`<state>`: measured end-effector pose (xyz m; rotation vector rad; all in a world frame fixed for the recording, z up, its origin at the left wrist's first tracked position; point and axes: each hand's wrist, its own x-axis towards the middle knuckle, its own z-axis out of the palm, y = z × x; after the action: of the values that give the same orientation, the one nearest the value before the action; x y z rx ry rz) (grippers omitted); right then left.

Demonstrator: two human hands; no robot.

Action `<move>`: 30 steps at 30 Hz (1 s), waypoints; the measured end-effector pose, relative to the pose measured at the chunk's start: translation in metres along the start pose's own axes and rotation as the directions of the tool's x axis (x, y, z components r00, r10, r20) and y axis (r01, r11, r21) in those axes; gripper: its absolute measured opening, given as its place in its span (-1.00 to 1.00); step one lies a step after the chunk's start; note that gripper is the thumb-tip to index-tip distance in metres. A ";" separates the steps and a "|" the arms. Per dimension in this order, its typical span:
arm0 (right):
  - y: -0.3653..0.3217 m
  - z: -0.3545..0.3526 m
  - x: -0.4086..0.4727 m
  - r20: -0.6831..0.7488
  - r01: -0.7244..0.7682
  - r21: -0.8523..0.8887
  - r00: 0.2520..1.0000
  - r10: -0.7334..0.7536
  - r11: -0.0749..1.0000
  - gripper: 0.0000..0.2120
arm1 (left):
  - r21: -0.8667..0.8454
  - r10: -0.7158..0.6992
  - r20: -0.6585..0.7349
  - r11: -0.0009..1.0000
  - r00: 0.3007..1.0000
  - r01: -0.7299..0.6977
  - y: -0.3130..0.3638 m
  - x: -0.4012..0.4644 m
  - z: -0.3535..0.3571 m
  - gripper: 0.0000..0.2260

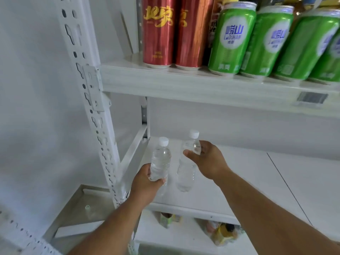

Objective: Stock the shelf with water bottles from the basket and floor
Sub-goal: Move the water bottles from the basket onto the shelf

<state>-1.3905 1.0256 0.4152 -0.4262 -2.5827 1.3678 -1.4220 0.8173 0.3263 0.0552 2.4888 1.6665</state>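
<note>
Two clear water bottles with white caps are over the white middle shelf [239,181], near its left end. My left hand [145,183] grips the lower body of the left bottle [160,161], holding it upright. My right hand [207,159] pinches the upper part of the right bottle [185,172] between thumb and fingers; the bottle leans slightly and its base is at or just above the shelf surface. The two bottles stand close side by side without touching.
The shelf above carries red cans [159,34] and green cans [231,39]. A perforated white upright [88,92] frames the left side. Packaged goods [222,232] lie on the lower shelf. A price tag [311,98] hangs on the upper shelf edge.
</note>
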 end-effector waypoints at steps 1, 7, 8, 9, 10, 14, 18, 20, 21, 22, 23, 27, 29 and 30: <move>0.001 0.002 0.009 0.001 -0.001 0.001 1.000 0.001 1.000 -0.66 | -0.001 0.000 -0.002 1.000 1.000 0.000 0.001 0.008 0.001 -0.58; 0.006 0.009 0.068 0.023 -0.025 0.016 0.999 0.025 1.000 -0.59 | 0.017 0.012 -0.031 1.000 0.999 -0.011 0.005 0.061 0.013 -0.66; 0.007 0.010 0.078 0.027 -0.025 0.012 0.999 0.025 1.000 -0.58 | 0.016 0.011 -0.038 1.000 0.999 -0.011 0.006 0.069 0.016 -0.68; 0.008 0.012 0.087 0.031 -0.022 0.001 0.999 0.022 1.000 -0.58 | 0.016 0.009 -0.046 1.000 0.999 -0.009 0.008 0.077 0.018 -0.69; 0.010 0.014 0.097 0.035 -0.016 -0.019 0.999 0.017 1.000 -0.59 | 0.010 0.004 -0.057 1.000 0.998 -0.004 0.009 0.085 0.020 -0.70; 0.014 0.026 0.134 0.036 -0.005 -0.108 0.999 0.009 0.994 -0.47 | -0.006 0.000 -0.087 1.000 0.996 -0.001 0.010 0.121 0.029 -0.69; 0.024 0.046 0.172 0.032 0.017 -0.156 0.999 -0.012 0.988 -0.21 | -0.005 0.019 -0.126 1.000 0.992 -0.020 0.007 0.159 0.036 -0.67; 0.034 0.057 0.194 0.035 0.024 -0.167 0.999 -0.018 0.986 -0.18 | -0.001 0.015 -0.142 1.000 0.990 -0.015 0.004 0.177 0.039 -0.67; 0.038 0.062 0.203 0.037 0.024 -0.175 0.999 -0.018 0.984 -0.17 | -0.001 0.017 -0.143 1.000 0.990 -0.018 0.002 0.185 0.041 -0.67; 0.039 0.066 0.212 0.037 0.026 -0.180 0.999 -0.020 0.983 -0.17 | 0.000 0.026 -0.141 1.000 0.990 -0.026 0.000 0.194 0.043 -0.67; 0.036 0.068 0.215 0.032 0.027 -0.186 0.999 -0.021 0.982 -0.17 | 0.000 0.035 -0.138 0.999 0.990 -0.036 -0.001 0.202 0.045 -0.67; 0.028 0.072 0.228 0.035 0.030 -0.200 0.999 -0.023 0.979 -0.33 | 0.010 0.058 -0.140 0.998 0.988 -0.058 -0.007 0.232 0.053 -0.62; 0.031 0.076 0.238 0.027 0.025 -0.227 0.999 -0.019 0.973 -0.32 | 0.006 0.076 -0.148 0.997 0.986 -0.076 -0.009 0.245 0.058 -0.61; 0.034 0.079 0.243 0.024 0.025 -0.244 1.000 -0.020 0.969 -0.29 | -0.005 0.084 -0.157 0.996 0.984 -0.086 -0.009 0.252 0.060 -0.60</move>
<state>-1.6375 1.0640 0.3504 -0.4190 -2.7763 1.0544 -1.6626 0.8971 0.2698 0.0308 2.6247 1.7838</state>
